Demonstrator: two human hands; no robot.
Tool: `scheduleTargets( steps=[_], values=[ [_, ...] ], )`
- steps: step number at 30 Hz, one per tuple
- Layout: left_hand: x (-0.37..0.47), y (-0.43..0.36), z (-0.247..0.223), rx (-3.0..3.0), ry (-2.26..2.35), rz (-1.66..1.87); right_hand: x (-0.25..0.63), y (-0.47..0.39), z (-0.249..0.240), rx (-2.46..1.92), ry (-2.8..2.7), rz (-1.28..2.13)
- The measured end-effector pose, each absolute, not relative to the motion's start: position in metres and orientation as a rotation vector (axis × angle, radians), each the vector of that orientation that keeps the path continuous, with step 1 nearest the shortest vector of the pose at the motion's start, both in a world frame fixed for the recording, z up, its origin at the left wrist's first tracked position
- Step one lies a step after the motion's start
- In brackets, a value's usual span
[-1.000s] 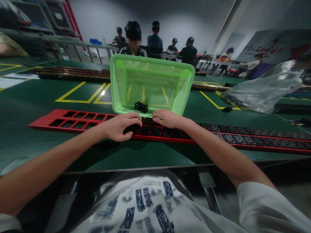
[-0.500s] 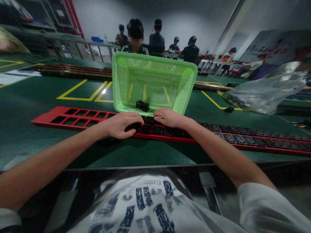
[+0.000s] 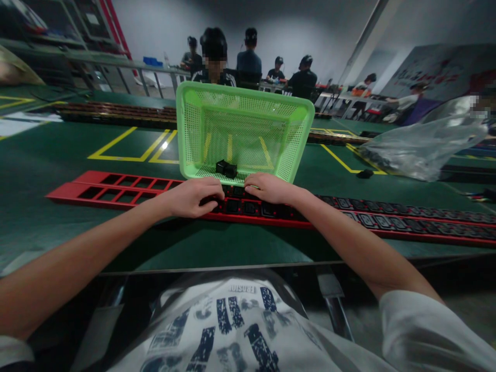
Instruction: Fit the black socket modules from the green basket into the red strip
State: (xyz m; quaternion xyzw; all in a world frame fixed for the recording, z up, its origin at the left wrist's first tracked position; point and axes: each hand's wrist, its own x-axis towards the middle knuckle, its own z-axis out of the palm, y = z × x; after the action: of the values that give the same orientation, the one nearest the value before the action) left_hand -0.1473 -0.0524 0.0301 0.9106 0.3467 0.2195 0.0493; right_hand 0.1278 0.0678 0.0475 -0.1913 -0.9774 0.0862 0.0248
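Observation:
Two long red rails (image 3: 112, 199) lie side by side across the table, with bare rectangular openings at their left ends and black power sockets (image 3: 250, 207) seated from the middle rightward. My left hand (image 3: 194, 197) curls over the rails, fingers on the far side and thumb towards the near edge, with a dark socket partly hidden beneath. A little to the right, my right hand (image 3: 269, 187) bends its fingers over the far rail, close to the basket's front rim. Just beyond my hands, a green mesh basket (image 3: 303, 137) tilts towards me, holding loose black sockets (image 3: 227, 169).
A clear plastic bag (image 3: 418, 147) lies on the right of the green table (image 3: 155, 250), near a small black piece (image 3: 365, 174). Stacked dark rails (image 3: 120, 112) extend along the back. Yellow tape marks the tabletop. Several people sit beyond, one directly behind the basket.
My left hand has shifted slightly left and up along the rails, thumb still apart from the fingers. My right hand stays almost where it was. The basket's contents look unchanged.

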Motion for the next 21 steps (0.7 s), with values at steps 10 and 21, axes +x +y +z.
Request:
scheduleTargets(
  steps=[10, 21],
  values=[
    [-0.179, -0.051, 0.066, 2.494, 1.456, 0.403, 0.127, 0.069, 0.048, -0.609, -3.026, 0.255],
    [-0.285, -0.067, 0.095, 1.695, 2.446, 0.117, 0.127, 0.071, 0.046, -0.586, -3.047, 0.231]
  ],
)
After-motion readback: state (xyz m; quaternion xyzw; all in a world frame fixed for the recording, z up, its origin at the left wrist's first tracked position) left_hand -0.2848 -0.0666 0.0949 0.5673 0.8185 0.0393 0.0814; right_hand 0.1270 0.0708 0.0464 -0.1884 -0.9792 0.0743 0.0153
